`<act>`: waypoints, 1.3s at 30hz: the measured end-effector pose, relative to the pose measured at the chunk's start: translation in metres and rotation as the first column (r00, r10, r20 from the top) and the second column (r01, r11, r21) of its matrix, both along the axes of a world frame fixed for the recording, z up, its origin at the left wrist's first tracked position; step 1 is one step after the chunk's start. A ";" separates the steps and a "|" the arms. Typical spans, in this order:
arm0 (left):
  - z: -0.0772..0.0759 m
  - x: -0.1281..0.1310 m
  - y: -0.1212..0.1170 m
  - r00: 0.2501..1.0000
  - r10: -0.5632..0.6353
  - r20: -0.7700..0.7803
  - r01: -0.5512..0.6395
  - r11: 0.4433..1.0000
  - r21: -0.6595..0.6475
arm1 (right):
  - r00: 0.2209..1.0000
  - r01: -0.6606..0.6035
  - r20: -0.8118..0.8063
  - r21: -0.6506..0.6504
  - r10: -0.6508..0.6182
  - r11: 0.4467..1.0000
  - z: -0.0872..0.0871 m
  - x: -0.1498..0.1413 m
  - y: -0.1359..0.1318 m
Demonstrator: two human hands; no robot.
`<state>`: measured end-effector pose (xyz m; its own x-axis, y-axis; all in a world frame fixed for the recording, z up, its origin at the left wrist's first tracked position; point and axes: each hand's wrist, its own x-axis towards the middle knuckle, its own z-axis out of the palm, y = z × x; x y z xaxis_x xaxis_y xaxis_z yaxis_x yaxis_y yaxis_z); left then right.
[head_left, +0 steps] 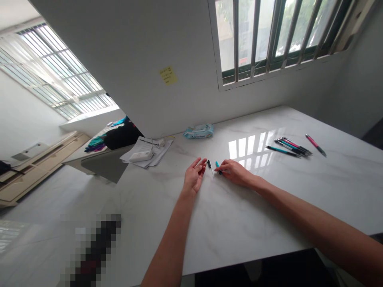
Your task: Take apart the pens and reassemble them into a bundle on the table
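Head view: stretched over the bench (pixel 245 223) with left hand (pixel 194 176) half palm-up, fingers loosely parted, apparently empty; with right hand (pixel 235 172) palm-down, fingers bent at a teal piece (pixel 217 164), cannot tell if gripped, beside a white rod (pixel 212 172) and black piece (pixel 208 164) between both hands.

tabletop (pixel 239 223) looks glossy, smooth | pens (pixel 295 149), right: plastic | packet (pixel 199 132), centre: shiny plastic | note (pixel 168 75), upper centre: matt paper | bars (pixel 255 36), upper right: metal
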<state>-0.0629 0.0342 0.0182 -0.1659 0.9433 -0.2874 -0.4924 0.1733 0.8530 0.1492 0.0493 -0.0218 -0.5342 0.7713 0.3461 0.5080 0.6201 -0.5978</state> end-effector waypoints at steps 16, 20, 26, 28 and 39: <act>0.009 -0.002 -0.005 0.987 -0.142 -0.079 0.143 0.990 0.012 | 1.000 0.010 -0.007 -0.043 -0.010 0.999 0.008 0.000 -0.006; 0.010 -0.003 -0.006 0.987 -0.154 -0.055 0.154 0.988 0.002 | 1.000 0.009 -0.017 -0.038 -0.010 0.999 0.006 -0.001 -0.006; 0.014 -0.005 -0.004 0.990 -0.120 0.075 0.120 0.993 0.003 | 1.000 -0.003 -0.005 0.001 0.003 1.000 0.003 -0.003 -0.006; 0.014 -0.006 -0.003 0.985 -0.120 0.127 0.122 0.993 -0.008 | 1.000 0.002 0.001 0.012 -0.002 1.000 0.001 -0.003 -0.005; 0.005 -0.007 0.002 0.976 -0.120 0.183 0.114 0.992 0.046 | 1.000 -0.017 0.017 0.039 0.016 0.999 -0.003 -0.002 -0.004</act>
<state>-0.0699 0.0360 0.0236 -0.0009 0.9630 -0.2694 -0.6206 0.2107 0.7553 0.1468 0.0453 -0.0249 -0.5529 0.7482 0.3667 0.5073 0.6514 -0.5642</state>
